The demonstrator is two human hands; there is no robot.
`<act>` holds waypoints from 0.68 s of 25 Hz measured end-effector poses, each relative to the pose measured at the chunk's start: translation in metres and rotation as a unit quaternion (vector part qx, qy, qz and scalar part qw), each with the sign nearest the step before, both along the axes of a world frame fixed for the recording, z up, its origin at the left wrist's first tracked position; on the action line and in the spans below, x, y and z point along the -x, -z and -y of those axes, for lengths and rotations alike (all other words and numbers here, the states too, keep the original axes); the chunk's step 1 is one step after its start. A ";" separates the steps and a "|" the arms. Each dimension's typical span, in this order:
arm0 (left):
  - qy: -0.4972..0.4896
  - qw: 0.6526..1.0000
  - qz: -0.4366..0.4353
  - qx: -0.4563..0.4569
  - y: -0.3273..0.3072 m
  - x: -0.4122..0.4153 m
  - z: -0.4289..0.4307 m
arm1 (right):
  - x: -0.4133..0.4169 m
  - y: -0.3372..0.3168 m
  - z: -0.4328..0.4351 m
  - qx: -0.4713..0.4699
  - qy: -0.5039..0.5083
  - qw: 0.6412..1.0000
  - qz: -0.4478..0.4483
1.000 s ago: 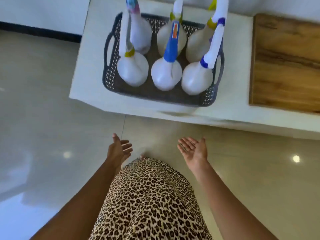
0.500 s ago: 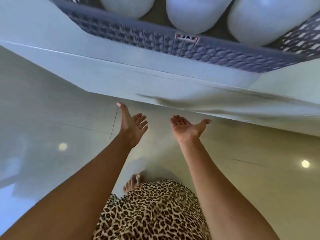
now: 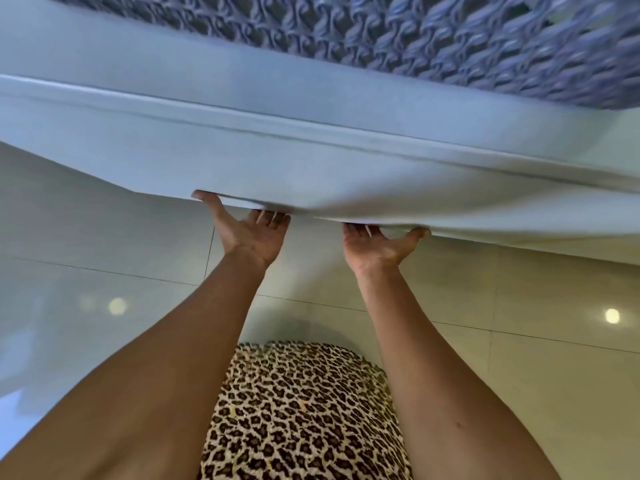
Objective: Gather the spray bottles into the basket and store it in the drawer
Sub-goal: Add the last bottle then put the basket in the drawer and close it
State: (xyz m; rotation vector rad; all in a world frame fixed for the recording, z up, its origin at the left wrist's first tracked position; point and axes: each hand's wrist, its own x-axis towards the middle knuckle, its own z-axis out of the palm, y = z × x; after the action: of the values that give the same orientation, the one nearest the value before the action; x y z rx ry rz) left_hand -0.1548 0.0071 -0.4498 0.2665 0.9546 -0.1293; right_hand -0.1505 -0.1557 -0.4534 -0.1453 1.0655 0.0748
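Head view, the only one.

Your left hand (image 3: pixel 254 233) is palm-up, its fingertips tucked under the bottom lip of a white panel and its thumb laid up against the panel's face. Your right hand (image 3: pixel 377 242) sits just beside it in the same pose: fingers hooked under the lip, thumb spread out to the side. Both are grasping that lower edge and hold nothing else. The fingertips are partly hidden behind the lip, so you can't tell how deep the hook goes.

I read the panel as the drawer (image 3: pixel 311 168) front. A seam runs across it above your hands, and no gap shows, so it looks closed.

The basket (image 3: pixel 485 46) sits above and beyond your hands, more towards your right hand's side, on the white top (image 3: pixel 156 53). Only its blurred lattice wall shows. The spray bottles are out of frame, so the gathering can't be confirmed from here.

Below your hands are the tiled floor (image 3: pixel 104 258) and a leopard-print garment (image 3: pixel 301 410), near your forearms.

Progress, as a judgement: the basket is staged on the top, and opening the drawer is the step in hand. What is left is to pull the drawer out, lift the basket down into it, and push it shut.
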 end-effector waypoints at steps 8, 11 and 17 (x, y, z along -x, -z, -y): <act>-0.001 1.000 -0.020 -0.004 -0.011 0.015 -0.004 | 0.012 -0.007 0.004 -0.025 0.019 0.999 -0.010; -0.005 0.999 -0.031 0.004 -0.011 0.036 -0.003 | 0.032 -0.009 0.004 -0.026 0.030 0.999 -0.022; 0.013 0.998 -0.067 0.001 -0.022 0.089 -0.007 | 0.082 -0.019 0.006 -0.031 0.034 0.997 -0.055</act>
State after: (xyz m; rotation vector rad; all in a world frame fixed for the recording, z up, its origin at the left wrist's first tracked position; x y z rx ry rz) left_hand -0.2442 0.0136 -0.4278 0.2717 1.0846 -0.1734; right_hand -0.2329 -0.1617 -0.4347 -0.0491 1.1759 0.0544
